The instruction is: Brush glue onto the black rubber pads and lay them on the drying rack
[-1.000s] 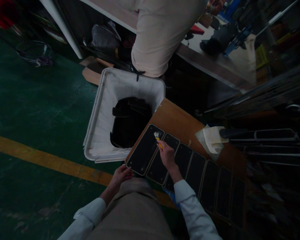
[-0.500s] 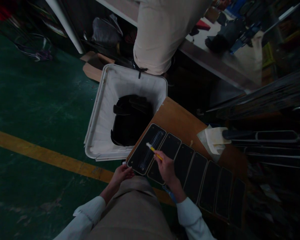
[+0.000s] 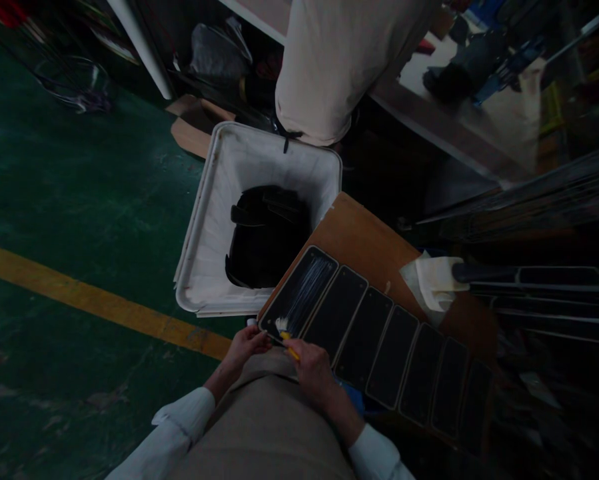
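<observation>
My right hand (image 3: 313, 370) is closed around the yellow handle of a paintbrush (image 3: 290, 343). Its pale bristles touch the near end of the leftmost black panel (image 3: 302, 290), a rounded rectangle with a light edge. Whitish wet streaks run along the panel's right half. My left hand (image 3: 249, 347) pinches the near left corner of that panel, its fingertips partly hidden. More black panels (image 3: 366, 327) of the same shape lie side by side on a brown board (image 3: 364, 227), stretching off to the right.
Beyond the board's left edge stands a white bin (image 3: 206, 220) with black pieces inside. A white container (image 3: 434, 277) with a dark handle across it sits at the board's right. Another person's leg (image 3: 324, 80) is behind the bin, near a cardboard box (image 3: 192, 130) and a workbench (image 3: 444, 127).
My right hand has drawn the brush toward me, down to the panel's near end, and the whitish streaks cover more of it. My left hand stays at the corner.
</observation>
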`<state>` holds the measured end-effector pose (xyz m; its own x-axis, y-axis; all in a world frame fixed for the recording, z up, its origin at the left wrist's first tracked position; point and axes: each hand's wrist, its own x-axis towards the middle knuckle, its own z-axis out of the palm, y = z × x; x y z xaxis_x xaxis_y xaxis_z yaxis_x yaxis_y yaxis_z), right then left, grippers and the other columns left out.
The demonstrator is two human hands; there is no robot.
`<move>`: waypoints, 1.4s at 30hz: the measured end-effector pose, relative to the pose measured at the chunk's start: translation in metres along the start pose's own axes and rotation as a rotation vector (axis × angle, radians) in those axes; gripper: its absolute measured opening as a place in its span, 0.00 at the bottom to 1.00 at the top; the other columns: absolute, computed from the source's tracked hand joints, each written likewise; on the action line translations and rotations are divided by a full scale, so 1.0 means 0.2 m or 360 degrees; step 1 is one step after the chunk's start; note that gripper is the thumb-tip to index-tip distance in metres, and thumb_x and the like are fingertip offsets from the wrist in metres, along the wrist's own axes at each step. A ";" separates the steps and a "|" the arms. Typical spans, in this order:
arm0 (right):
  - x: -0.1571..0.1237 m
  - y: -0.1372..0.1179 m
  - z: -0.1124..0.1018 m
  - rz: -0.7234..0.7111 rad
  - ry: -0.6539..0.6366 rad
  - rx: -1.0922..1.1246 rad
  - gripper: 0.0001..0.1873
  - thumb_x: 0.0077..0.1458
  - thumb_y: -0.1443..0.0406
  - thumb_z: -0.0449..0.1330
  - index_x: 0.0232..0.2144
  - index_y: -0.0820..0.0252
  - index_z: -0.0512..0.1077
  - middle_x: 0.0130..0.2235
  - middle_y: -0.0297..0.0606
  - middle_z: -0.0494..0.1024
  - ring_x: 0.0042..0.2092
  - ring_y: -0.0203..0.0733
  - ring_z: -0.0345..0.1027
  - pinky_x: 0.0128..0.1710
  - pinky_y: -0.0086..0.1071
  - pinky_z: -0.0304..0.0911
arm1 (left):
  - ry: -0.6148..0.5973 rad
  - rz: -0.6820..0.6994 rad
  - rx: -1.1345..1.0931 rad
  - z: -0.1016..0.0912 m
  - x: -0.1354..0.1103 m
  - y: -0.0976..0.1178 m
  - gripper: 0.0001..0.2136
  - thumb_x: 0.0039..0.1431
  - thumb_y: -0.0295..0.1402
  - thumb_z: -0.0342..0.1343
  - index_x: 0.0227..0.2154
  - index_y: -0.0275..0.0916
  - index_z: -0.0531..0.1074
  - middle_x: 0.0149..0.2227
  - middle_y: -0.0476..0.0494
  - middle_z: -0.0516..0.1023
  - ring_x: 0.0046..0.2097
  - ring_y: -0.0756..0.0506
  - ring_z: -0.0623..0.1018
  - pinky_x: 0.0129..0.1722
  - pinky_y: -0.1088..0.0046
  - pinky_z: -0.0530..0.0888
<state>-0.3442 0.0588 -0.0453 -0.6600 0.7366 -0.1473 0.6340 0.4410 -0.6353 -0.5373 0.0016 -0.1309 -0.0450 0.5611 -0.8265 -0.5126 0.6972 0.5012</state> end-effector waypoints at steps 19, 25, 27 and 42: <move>0.09 -0.02 0.07 -0.0023 -0.0023 -0.0009 0.14 0.65 0.66 0.53 0.50 0.60 0.72 0.42 0.43 0.81 0.42 0.45 0.76 0.42 0.36 0.70 | -0.0065 0.0021 -0.0024 -0.04 0.04 -0.03 0.20 0.40 0.44 0.70 0.30 0.35 0.72 0.26 0.46 0.80 0.28 0.47 0.80 0.30 0.74 0.75; 0.02 -0.10 -0.01 0.0308 0.0167 0.0452 0.13 0.66 0.63 0.52 0.49 0.55 0.72 0.47 0.38 0.81 0.46 0.41 0.76 0.47 0.33 0.70 | -0.0114 -0.0012 -0.0007 -0.06 0.04 -0.03 0.19 0.42 0.43 0.70 0.31 0.35 0.73 0.28 0.46 0.81 0.29 0.48 0.80 0.32 0.74 0.75; 0.05 -0.07 -0.04 0.0364 0.0309 0.0438 0.13 0.66 0.63 0.52 0.49 0.56 0.72 0.47 0.40 0.80 0.47 0.42 0.76 0.48 0.34 0.70 | -0.0114 -0.0026 -0.0010 -0.06 0.04 -0.02 0.20 0.41 0.43 0.71 0.30 0.35 0.72 0.28 0.46 0.80 0.29 0.48 0.80 0.31 0.74 0.76; -0.21 0.42 -0.48 0.0476 0.0640 0.0233 0.14 0.66 0.60 0.50 0.48 0.57 0.72 0.36 0.37 0.81 0.36 0.40 0.77 0.39 0.32 0.71 | -0.0022 -0.0228 0.0059 0.09 -0.05 -0.21 0.23 0.43 0.49 0.69 0.34 0.35 0.72 0.32 0.42 0.80 0.31 0.47 0.81 0.30 0.75 0.76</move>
<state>-0.2243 0.1141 -0.0202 -0.2334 0.9709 -0.0540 0.6891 0.1260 -0.7136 -0.5001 -0.0254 -0.1401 0.0381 0.4604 -0.8869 -0.4807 0.7865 0.3877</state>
